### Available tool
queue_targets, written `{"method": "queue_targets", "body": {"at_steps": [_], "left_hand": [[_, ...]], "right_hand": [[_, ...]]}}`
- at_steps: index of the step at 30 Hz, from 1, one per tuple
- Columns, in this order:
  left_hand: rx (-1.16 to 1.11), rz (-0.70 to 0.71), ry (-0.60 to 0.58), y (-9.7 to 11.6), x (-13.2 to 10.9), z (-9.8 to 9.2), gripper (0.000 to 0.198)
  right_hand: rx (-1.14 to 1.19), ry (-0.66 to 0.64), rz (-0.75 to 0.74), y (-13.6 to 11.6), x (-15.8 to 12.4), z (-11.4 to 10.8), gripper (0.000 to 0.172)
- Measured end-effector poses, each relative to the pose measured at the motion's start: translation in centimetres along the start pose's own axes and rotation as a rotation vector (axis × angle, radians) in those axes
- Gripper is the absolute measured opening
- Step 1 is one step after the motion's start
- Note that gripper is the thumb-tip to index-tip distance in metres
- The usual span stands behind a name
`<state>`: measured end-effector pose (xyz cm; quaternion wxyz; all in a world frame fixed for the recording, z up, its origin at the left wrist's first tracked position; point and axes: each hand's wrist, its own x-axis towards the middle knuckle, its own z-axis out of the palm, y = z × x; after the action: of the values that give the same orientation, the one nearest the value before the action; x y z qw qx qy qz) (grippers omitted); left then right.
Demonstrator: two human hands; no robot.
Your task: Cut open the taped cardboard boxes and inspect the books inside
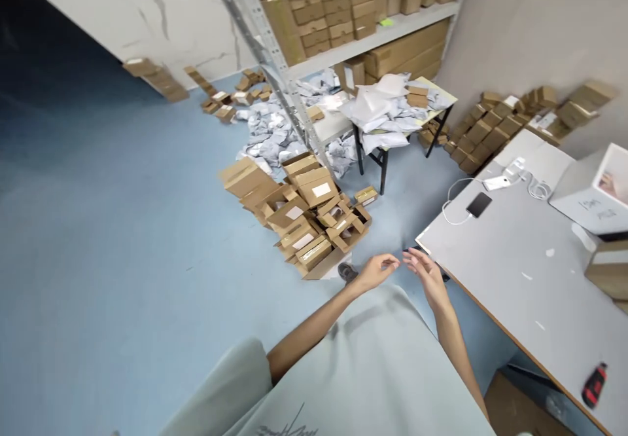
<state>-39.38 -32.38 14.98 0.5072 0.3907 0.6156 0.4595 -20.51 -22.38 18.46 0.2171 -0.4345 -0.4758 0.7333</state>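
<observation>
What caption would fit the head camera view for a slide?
Left hand and right hand held close together near a grey table and cardboard boxes on blue floor.

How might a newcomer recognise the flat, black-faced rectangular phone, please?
Find the large grey-topped table to the person's right. On its far part, a thin white cable loops beside a flat, rectangular phone. Its black upper face sets it apart from the white rectangular device beyond.

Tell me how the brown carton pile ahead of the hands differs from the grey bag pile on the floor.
The carton pile is brown; the bag pile is pale grey. 
The cartons are boxy, several with flaps open; the bags look soft and crumpled. 
The cartons lie nearer the hands; the bags lie farther off, by the shelf. 
Both are heaped low, at floor level.
</observation>
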Motion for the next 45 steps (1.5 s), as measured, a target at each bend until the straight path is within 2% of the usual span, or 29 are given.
{"method": "queue_targets", "body": {"at_steps": [3, 5, 8, 10, 13, 19, 30, 34, 37, 41, 45], "left_hand": [[0.014, 0.050, -0.140, 2.4, 0.3, 8.1, 0.034], [0.025, 0.087, -0.225, 3.8, 0.2, 13.2, 0.034], [0.066, 0.150, -0.354, 5.6, -0.2, 19.6, 0.033], [0.104, 0.181, -0.429, 6.8, 0.0, 22.8, 0.033], [0.164, 0.189, -0.544, 8.4, 1.6, 26.4, 0.036], [0.228, 0.196, -0.719, 10.5, 7.2, 33.4, 0.035], [0.146, 0.169, -0.848, 11.9, 16.0, 46.9, 0.038], [0.140, 0.130, -0.911, 12.0, 17.8, 52.1, 0.037], [0.161, 0.110, -0.939, 12.1, 18.6, 55.5, 0.035], [0.179, 0.099, -0.915, 12.0, 19.7, 59.7, 0.033], [0.226, 0.097, -0.811, 11.7, 21.0, 64.8, 0.036]], "right_hand": [[0.065, 0.111, -0.006, 1.4, -6.0, -7.2, 0.062], [0.129, 0.227, -0.029, 2.4, -9.6, -11.0, 0.059], [0.222, 0.403, -0.090, 3.4, -14.1, -14.9, 0.058], [0.276, 0.477, -0.127, 3.5, -16.1, -16.7, 0.058], [0.348, 0.547, -0.180, 3.2, -17.4, -19.6, 0.060], [0.430, 0.687, -0.273, 2.1, -18.5, -26.7, 0.060], [0.360, 1.029, -0.212, -0.6, -21.9, -39.6, 0.059], [0.294, 1.141, -0.193, -0.5, -22.9, -44.1, 0.056], [0.265, 1.177, -0.158, 0.1, -23.4, -47.7, 0.053], [0.194, 1.191, -0.108, 1.2, -23.9, -54.2, 0.054], [0.007, 1.214, -0.108, 1.5, -24.1, -62.5, 0.052]]}}
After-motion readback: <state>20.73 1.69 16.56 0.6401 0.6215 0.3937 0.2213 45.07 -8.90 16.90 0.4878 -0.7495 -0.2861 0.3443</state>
